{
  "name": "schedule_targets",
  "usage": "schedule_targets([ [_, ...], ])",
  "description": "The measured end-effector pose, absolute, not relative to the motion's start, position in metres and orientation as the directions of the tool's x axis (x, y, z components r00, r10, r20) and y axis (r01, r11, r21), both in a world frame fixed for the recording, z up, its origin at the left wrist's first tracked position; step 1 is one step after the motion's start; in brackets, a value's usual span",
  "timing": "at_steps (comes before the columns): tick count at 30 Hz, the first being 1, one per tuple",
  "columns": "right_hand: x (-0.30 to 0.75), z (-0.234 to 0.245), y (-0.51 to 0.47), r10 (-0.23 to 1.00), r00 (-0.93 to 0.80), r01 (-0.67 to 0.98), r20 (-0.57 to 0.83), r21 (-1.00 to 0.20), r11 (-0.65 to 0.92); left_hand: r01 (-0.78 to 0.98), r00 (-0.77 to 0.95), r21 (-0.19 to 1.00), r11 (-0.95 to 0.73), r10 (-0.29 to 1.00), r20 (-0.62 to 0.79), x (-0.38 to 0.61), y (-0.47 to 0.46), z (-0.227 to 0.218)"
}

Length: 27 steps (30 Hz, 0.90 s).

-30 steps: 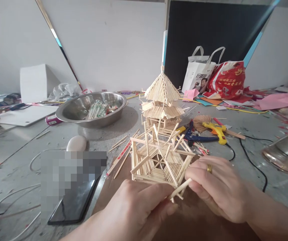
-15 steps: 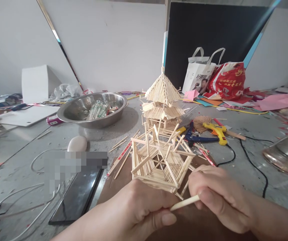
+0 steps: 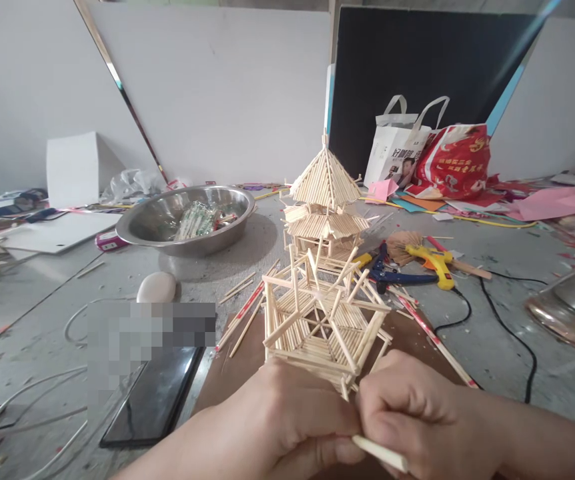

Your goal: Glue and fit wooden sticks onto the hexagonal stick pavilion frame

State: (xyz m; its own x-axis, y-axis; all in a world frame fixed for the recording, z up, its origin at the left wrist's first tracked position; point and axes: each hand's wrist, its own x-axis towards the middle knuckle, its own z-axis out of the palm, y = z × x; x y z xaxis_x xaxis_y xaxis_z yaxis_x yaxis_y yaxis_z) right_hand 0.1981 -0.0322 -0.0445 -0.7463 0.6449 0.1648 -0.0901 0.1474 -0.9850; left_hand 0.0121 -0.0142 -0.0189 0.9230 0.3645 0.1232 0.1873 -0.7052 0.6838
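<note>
A short, pale wooden stick slants across the bottom of the view, its cut end free at the lower right. My left hand pinches its other end between thumb and bent fingers. Pressed close against the left, my right hand is closed around the stick, and its fingertips are partly hidden. Just beyond both hands stands an open six-sided frame of glued sticks with upright posts and a slatted base. Behind it rises a stick pagoda with tiered roofs and a pointed top.
A brown board lies beneath the frame. To the left are a black phone, a white rounded object and a metal basin. A yellow glue gun and blue-handled cutters lie at right, near loose sticks and cords.
Both hands have come together, the right moving left and slightly down. The stick has turned, so its right end now points down. A red-marked strip beside my right hand is more exposed.
</note>
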Motion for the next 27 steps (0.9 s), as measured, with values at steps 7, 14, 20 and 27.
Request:
schedule_targets([
  [7,0.205,-0.032,-0.032,0.638,-0.769,0.189,-0.039,-0.967,0.169,0.265,0.703,0.659,-0.703,0.609,0.367,0.003,-0.027,-0.007],
  [14,0.2,-0.044,-0.031,0.771,-0.63,0.16,-0.092,-0.987,0.013,-0.006,0.409,0.982,-0.187,0.896,0.173,0.006,-0.025,-0.024],
  [20,0.202,-0.045,-0.03,0.802,-0.596,0.143,-0.043,-0.988,0.053,-0.125,0.479,0.992,0.006,0.876,0.055,0.015,-0.018,-0.035],
  [27,0.2,-0.039,-0.03,0.832,-0.554,0.25,-0.03,-0.959,0.132,0.017,0.567,0.959,-0.283,0.793,0.224,0.012,-0.022,-0.036],
])
